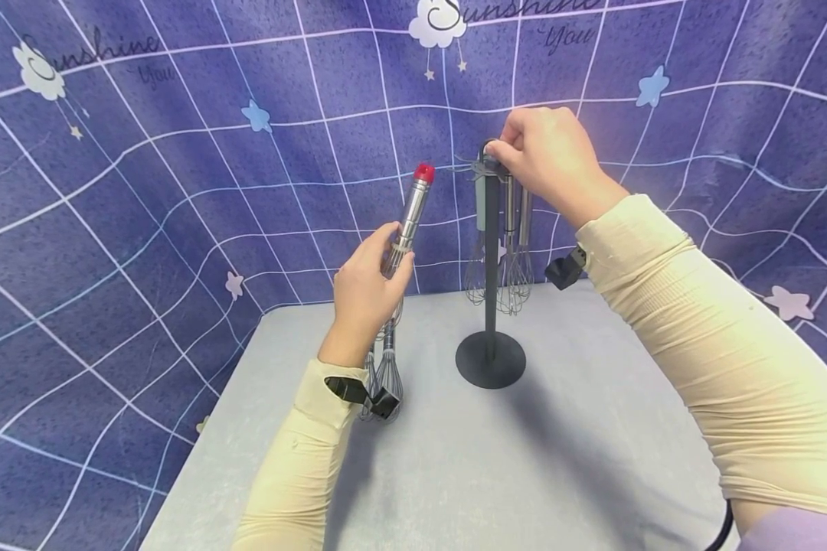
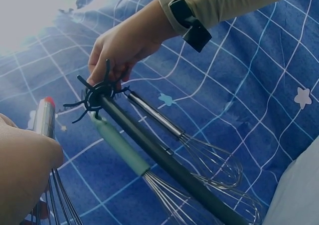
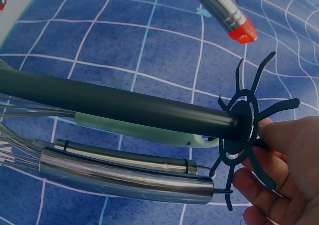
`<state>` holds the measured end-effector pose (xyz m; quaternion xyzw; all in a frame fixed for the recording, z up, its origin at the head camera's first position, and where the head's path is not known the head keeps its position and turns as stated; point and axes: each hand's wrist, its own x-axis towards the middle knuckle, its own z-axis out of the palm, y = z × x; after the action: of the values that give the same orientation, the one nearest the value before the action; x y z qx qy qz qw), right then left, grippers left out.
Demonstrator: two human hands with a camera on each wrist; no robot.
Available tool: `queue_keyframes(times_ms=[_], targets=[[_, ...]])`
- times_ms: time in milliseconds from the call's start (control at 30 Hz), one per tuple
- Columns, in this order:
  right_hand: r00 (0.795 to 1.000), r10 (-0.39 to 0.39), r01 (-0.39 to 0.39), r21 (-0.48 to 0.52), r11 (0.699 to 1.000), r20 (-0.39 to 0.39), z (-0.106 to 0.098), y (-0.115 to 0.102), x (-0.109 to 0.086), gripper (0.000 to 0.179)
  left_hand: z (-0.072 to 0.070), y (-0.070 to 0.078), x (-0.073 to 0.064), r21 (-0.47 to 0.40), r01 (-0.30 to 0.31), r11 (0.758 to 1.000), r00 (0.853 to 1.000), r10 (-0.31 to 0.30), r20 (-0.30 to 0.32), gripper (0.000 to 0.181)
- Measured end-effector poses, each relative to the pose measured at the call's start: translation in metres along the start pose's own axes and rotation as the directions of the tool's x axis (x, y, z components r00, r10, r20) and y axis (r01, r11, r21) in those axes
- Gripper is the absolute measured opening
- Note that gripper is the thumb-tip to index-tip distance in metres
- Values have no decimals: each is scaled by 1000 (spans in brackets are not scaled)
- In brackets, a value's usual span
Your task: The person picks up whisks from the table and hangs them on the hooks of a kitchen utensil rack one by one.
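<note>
Left hand point(image 1: 368, 287) raised, grip wrapped round red-tipped whisk point(image 1: 416, 207), tilted, red end up, left of black stand point(image 1: 491, 268). Right hand point(image 1: 554, 153) reaches high, grip pinching stand's top.

Right sleeve point(image 1: 710, 352): pale yellow, heavily wrinkled. At its cuff: boxy black camera point(image 1: 565, 269). Near its elbow end: lilac fabric point(image 1: 799, 530), black cable point(image 1: 727, 525). Left of it: matching left sleeve point(image 1: 296, 467), cuff with black strap point(image 1: 347, 389) and square black module point(image 1: 384, 403).

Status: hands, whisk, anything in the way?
Left hand holds red-tipped whisk, off the rack. Right hand grips rack top. Three whisks hang there; several hooks bare.
</note>
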<state>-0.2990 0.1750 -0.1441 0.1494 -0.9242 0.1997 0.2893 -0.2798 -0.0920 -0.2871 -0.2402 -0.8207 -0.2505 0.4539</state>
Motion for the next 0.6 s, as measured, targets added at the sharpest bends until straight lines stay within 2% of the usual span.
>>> queue_keyframes(times_ms=[367, 600], targets=[[1000, 2, -2, -1, 1000, 1, -1, -1, 0, 34, 5, 4, 6, 6, -1, 1000, 1000, 0, 8, 41], [1000, 7, -7, -3, 1000, 11, 0, -1, -1, 33, 8, 7, 8, 11, 23, 1000, 999, -24, 45, 42]])
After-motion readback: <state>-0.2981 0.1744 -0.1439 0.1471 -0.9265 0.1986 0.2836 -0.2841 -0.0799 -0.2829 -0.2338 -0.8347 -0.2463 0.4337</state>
